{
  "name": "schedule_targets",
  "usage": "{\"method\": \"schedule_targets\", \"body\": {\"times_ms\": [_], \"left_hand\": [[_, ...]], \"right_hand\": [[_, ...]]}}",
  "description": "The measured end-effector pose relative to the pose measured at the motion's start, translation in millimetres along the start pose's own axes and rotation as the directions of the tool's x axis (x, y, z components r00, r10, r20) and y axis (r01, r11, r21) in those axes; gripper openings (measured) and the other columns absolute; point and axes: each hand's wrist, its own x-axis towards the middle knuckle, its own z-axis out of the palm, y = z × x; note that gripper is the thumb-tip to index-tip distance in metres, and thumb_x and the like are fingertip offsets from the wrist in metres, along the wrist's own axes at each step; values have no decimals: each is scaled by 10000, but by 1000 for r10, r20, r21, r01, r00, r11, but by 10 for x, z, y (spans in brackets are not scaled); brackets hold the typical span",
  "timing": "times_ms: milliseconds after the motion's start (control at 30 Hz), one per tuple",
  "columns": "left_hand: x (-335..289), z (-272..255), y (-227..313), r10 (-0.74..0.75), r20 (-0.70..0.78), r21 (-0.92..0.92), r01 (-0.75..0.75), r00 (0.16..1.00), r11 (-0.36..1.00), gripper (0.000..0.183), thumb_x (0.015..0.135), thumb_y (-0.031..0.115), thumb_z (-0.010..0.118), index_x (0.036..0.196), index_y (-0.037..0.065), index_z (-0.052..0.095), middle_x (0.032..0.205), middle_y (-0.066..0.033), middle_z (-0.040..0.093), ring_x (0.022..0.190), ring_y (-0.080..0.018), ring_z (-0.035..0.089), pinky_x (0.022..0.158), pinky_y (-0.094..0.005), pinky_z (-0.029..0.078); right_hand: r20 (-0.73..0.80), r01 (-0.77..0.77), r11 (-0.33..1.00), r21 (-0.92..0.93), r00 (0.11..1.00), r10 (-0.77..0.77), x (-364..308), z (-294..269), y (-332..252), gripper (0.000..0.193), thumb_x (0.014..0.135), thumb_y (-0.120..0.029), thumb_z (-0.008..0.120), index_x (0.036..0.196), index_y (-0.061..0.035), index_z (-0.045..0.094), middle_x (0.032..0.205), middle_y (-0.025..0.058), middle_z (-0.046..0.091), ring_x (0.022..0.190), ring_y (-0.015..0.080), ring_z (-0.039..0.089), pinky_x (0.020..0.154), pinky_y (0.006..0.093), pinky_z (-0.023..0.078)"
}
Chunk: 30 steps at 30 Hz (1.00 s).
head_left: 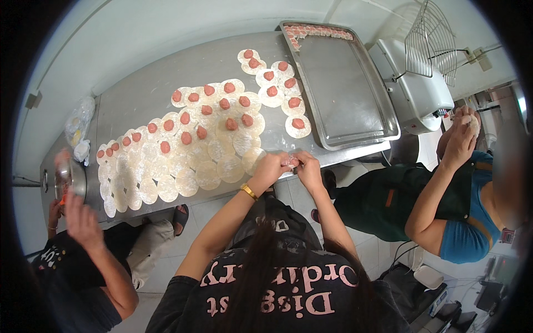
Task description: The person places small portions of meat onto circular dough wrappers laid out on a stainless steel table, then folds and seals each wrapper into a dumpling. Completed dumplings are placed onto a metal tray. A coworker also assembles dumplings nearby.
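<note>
At the table's front edge, my left hand (270,170) and my right hand (308,170) are close together, fingertips pinched on a small dumpling (292,161) with pink filling showing in its pale wrapper. My fingers partly cover it. To the left, overlapping rows of round dough wrappers (208,175) lie on the table; the far rows carry balls of pink filling (224,104), the near ones are bare. A smaller cluster of filled wrappers (271,91) sits beyond my hands. A yellow metal band (249,192) is around my left wrist.
A large metal tray (344,83) at the right holds rows of dumplings (319,31) along its far end. Beside it stands a white machine with a wire guard (419,83). Co-workers stand on both sides: a blurred hand (83,225) near a metal bowl (76,178), and raised hands (462,136).
</note>
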Motion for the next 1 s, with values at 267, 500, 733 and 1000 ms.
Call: {"method": "schedule_targets", "body": {"times_ms": [267,500,733,1000], "left_hand": [[11,8,-34,103,-73,-57,-107,992,993,279,681,82,726,894,25,554,831,-163,604,798,-354,595,673,-416,467],[16,20,-25,69,-48,-2,-69,996,998,280,673,126,739,867,26,564,813,-157,620,782,-339,609,669,-407,474],[28,-6,-18,21,42,143,-26,999,989,276,701,128,725,898,42,553,854,-165,618,805,-357,605,681,-430,475],[1,-40,-32,90,-6,77,-89,996,993,271,683,100,719,906,59,571,902,-130,614,829,-341,606,700,-421,484]], "right_hand": [[43,-175,981,87,984,172,-59,29,-44,399,634,114,624,1017,6,616,903,149,601,753,274,633,667,326,521],[-80,-124,976,177,987,140,-83,54,-27,370,635,140,603,976,0,628,916,143,601,753,259,647,669,305,525],[-10,-138,988,64,990,139,-58,-15,-58,522,612,137,635,1101,-42,593,958,138,590,808,259,637,697,309,534],[15,-181,978,108,983,181,-101,-17,-46,504,612,118,616,1094,-27,588,939,145,578,758,283,600,676,339,495]]}}
